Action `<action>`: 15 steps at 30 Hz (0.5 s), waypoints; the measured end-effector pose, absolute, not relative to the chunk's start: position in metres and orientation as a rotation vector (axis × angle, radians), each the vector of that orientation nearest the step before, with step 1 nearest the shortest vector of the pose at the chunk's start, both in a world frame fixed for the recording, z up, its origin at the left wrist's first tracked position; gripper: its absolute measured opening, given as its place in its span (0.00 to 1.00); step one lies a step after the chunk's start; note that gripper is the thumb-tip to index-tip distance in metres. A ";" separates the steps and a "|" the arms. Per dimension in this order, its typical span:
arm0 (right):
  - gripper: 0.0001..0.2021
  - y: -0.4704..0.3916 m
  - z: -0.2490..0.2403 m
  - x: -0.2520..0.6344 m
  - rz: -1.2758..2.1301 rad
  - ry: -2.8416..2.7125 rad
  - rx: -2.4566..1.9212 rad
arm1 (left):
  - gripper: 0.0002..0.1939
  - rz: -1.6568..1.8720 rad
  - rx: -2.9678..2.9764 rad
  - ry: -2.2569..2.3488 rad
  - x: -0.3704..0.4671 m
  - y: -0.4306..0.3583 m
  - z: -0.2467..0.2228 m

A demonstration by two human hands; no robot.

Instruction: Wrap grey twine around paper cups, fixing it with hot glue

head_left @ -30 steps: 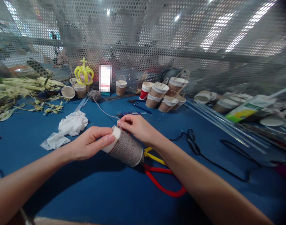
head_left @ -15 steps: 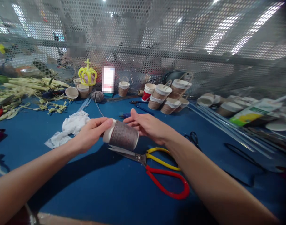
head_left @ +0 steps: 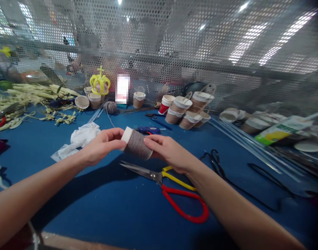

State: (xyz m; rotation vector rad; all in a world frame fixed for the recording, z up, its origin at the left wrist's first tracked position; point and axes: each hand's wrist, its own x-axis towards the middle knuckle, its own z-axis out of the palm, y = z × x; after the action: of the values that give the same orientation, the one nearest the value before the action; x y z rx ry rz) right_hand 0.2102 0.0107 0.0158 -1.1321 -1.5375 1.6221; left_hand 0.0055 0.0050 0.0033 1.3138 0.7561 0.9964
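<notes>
A small paper cup (head_left: 137, 145), wrapped in grey-brown yarn, is tilted on its side above the blue table. My left hand (head_left: 105, 144) pinches its bare white end. Fingers of my right hand (head_left: 165, 149) close on the other end. From a grey yarn ball (head_left: 110, 107) farther back, a strand runs toward the cup and my left hand. Below the cup lie large scissors (head_left: 155, 176) with one red and one yellow handle, blades parted, pointing left. White lace cloth (head_left: 82, 137) is left of my left hand.
A blue glue gun (head_left: 150, 130) lies behind the cup. Stacked twine-wrapped cups (head_left: 178, 109) and a red cup (head_left: 166, 104) stand at the back. Black cord (head_left: 217, 163) and clear rods (head_left: 252, 149) lie right; pale dried stalks (head_left: 36, 91) are left. Perforated metal (head_left: 159, 41) rises behind.
My right hand has moved from open fingers beside the cup to a grip on its end. The cup has turned and tilted, and the glue gun now shows more fully behind it.
</notes>
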 end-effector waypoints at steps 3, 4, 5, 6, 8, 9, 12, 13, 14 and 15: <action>0.14 0.009 0.015 0.211 1.548 -1.585 -1.166 | 0.09 0.988 1.321 0.775 0.007 0.004 0.005; 0.15 0.008 0.015 0.211 1.521 -1.602 -1.177 | 0.09 0.985 1.321 0.783 0.008 0.004 0.005; 0.15 0.007 0.014 0.211 1.492 -1.619 -1.188 | 0.09 0.980 1.323 0.789 0.009 0.003 0.006; 0.16 0.006 0.014 0.210 1.466 -1.635 -1.202 | 0.09 0.975 1.329 0.793 0.010 0.003 0.006; 0.16 0.005 0.013 0.210 1.427 -1.654 -1.227 | 0.09 0.966 1.346 0.795 0.011 0.002 0.006; 0.17 0.005 0.013 0.209 1.415 -1.658 -1.236 | 0.09 0.964 1.353 0.796 0.011 0.002 0.005; 0.17 0.004 0.013 0.209 1.397 -1.667 -1.246 | 0.09 0.953 1.365 0.792 0.010 0.003 0.004; 0.17 0.004 0.013 0.209 1.382 -1.681 -1.248 | 0.09 0.946 1.365 0.788 0.010 0.003 0.003; 0.17 0.003 0.013 0.209 1.357 -1.703 -1.254 | 0.09 0.940 1.362 0.785 0.009 0.004 0.003; 0.18 0.003 0.013 0.209 1.315 -1.732 -1.265 | 0.09 0.934 1.360 0.783 0.008 0.004 0.003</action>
State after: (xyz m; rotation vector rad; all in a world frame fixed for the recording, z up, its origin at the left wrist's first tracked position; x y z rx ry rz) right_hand 0.2092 0.0028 0.0129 -1.2646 -1.7323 1.3153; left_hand 0.0083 0.0043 0.0031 1.3600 0.7829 0.9344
